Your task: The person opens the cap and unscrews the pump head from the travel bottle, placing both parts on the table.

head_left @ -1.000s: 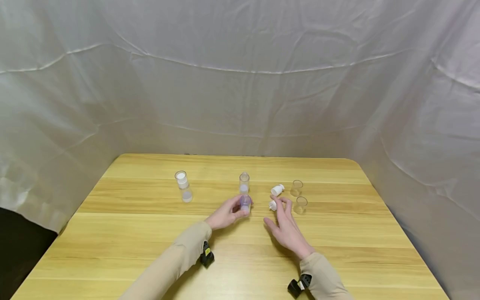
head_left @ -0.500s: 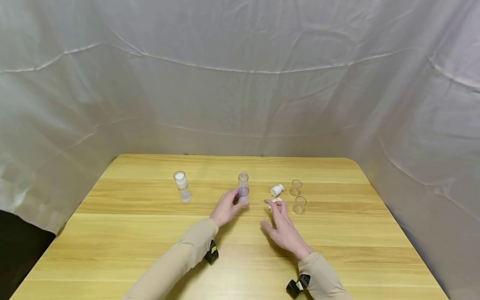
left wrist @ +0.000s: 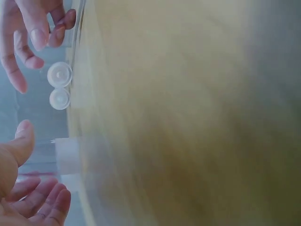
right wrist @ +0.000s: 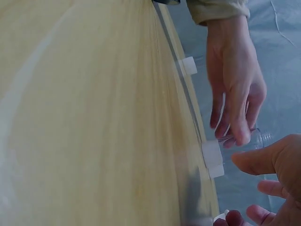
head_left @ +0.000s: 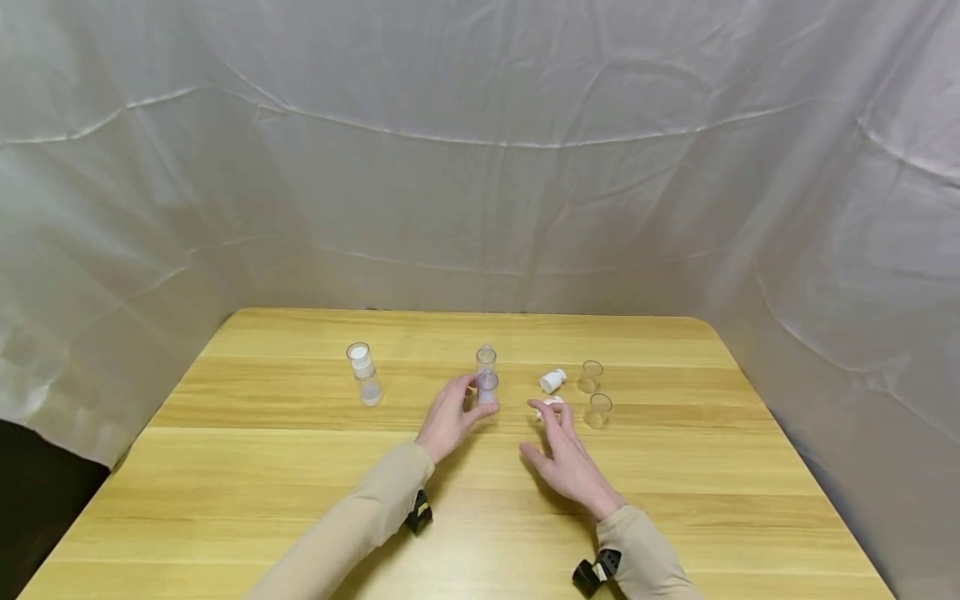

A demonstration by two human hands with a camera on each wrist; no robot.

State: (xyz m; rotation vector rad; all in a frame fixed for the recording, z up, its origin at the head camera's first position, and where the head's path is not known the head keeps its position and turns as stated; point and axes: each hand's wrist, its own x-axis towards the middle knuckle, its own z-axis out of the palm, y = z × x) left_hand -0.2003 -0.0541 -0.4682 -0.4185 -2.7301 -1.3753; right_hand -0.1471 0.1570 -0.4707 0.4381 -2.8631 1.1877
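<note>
Two small clear bottles with whitish bottoms stand upright one behind the other, the nearer bottle (head_left: 487, 392) and the farther bottle (head_left: 486, 358). My left hand (head_left: 446, 421) is at the nearer bottle, which stands between its thumb and fingers; in the left wrist view the thumb (left wrist: 24, 134) looks spread away from it. My right hand (head_left: 570, 471) hovers with loosely extended fingers and grips nothing. Beneath its fingertips a white pump top (head_left: 553, 403) is partly hidden. Behind it another white pump top (head_left: 552, 381) lies on its side.
Two clear caps (head_left: 590, 377) stand at the right, one nearer than the other. A bottle fitted with a white pump and clear cap (head_left: 364, 375) stands upright at the left. Grey cloth (head_left: 480, 208) hangs around the wooden table (head_left: 262, 467).
My left hand has moved the nearer bottle back, close to the farther bottle; during the last half second both have barely moved. My right hand has shifted slightly left, its fingers over the pump top.
</note>
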